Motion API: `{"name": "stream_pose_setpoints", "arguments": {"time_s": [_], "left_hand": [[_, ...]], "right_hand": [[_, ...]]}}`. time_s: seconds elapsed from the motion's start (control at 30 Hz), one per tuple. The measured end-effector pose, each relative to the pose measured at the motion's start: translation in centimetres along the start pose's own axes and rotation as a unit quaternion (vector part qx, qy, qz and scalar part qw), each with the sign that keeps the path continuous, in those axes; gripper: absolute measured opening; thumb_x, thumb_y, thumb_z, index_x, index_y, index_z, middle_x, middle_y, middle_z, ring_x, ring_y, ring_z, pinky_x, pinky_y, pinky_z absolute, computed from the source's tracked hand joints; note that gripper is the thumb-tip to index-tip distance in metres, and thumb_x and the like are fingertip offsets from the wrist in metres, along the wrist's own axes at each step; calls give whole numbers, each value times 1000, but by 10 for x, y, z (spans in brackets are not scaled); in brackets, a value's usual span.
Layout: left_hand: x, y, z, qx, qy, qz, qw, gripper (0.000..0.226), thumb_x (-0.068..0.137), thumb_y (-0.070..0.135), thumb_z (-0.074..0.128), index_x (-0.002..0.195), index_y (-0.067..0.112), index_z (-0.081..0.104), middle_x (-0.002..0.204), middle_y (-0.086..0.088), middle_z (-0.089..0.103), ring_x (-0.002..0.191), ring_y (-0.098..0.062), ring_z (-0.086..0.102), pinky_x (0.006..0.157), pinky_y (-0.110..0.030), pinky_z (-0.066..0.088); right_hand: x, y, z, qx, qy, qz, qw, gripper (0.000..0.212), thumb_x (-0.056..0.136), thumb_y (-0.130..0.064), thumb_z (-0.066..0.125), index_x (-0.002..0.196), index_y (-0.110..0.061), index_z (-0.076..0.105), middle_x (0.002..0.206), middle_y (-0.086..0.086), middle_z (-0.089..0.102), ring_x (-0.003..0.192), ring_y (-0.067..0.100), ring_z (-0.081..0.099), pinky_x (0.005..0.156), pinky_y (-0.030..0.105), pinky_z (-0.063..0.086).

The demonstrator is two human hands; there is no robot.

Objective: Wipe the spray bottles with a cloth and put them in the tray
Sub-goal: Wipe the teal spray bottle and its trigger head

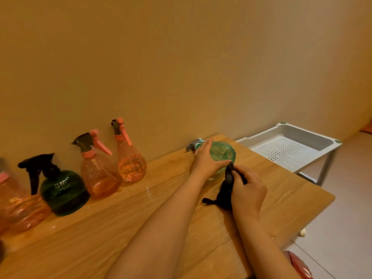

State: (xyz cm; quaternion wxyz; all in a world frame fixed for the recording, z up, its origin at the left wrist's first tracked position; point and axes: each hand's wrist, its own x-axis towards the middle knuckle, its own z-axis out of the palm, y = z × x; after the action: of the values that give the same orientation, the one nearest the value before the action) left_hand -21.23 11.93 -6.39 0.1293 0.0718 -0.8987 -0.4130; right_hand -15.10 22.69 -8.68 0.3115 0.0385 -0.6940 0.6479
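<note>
My left hand [207, 159] grips a light green spray bottle [223, 153] held on its side above the wooden table [120, 228], its grey nozzle pointing left. My right hand [248, 189] clutches a dark cloth [226, 190] pressed against the bottle's lower side; the cloth's tail hangs down to the table. Along the wall at the left stand two pink spray bottles [98, 172] [130, 158] and a dark green one with a black trigger [60, 188]. A white perforated tray [289, 150] sits on a stand to the right of the table, with nothing in it.
More pink bottles [18, 210] crowd the table's far left edge, partly cut off. The plain wall runs close behind the bottles. The table's right edge ends just before the tray stand [327, 168]. Pale floor lies to the right, and a red object [300, 266] shows at the bottom.
</note>
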Motion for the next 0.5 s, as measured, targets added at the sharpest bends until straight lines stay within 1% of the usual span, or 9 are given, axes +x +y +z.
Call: {"name": "stream_pose_setpoints", "arguments": {"time_s": [0.07,0.13,0.17,0.2,0.27,0.37,0.5], "left_hand": [[1,1,2,-15,19,-3,1000,83,74,30,81,144,20,38,147,-2,39,136,-20,34,109,-30,32],[-4,-1,0,-56,43,-11,997,74,75,22,80,139,21,44,140,-1,46,128,-17,42,96,-19,37],[-9,-3,-3,-73,52,-12,996,72,75,19,79,139,21,45,137,0,48,125,-15,45,91,-17,36],[-14,-5,-5,-85,60,-10,995,71,76,17,78,139,21,45,136,-1,50,122,-15,47,89,-16,37],[-26,-12,-12,-96,70,-2,993,70,75,15,78,138,21,47,134,-2,53,120,-14,49,93,-20,41],[-48,-22,-26,-112,69,-3,991,70,75,14,79,137,23,48,135,-2,53,123,-16,50,101,-31,45],[-86,-34,-53,-112,51,-12,992,72,78,15,77,140,28,44,139,1,50,126,-15,49,103,-37,45]], "right_hand": [[0,1,0,2,0,0,1000,23,78,12,61,89,-4,72,84,-2,63,77,1,56,72,-1,37],[1,2,0,0,3,-1,1000,23,78,12,61,89,-5,72,84,-2,64,77,2,56,73,-1,37],[1,2,0,0,4,-1,1000,23,78,12,61,88,-5,72,84,-2,64,77,4,57,73,0,37],[1,3,0,0,4,-1,1000,23,78,12,61,88,-5,72,84,-2,64,77,4,57,73,0,38],[0,3,0,2,0,-3,1000,22,78,12,61,89,-5,72,85,-2,64,77,3,57,73,0,38],[0,3,1,5,-13,-9,1000,22,78,12,61,90,-4,71,85,1,64,79,10,58,74,1,39],[-2,-3,-2,14,-36,-9,999,22,79,12,60,91,-3,71,87,2,64,82,14,58,73,0,37]]}}
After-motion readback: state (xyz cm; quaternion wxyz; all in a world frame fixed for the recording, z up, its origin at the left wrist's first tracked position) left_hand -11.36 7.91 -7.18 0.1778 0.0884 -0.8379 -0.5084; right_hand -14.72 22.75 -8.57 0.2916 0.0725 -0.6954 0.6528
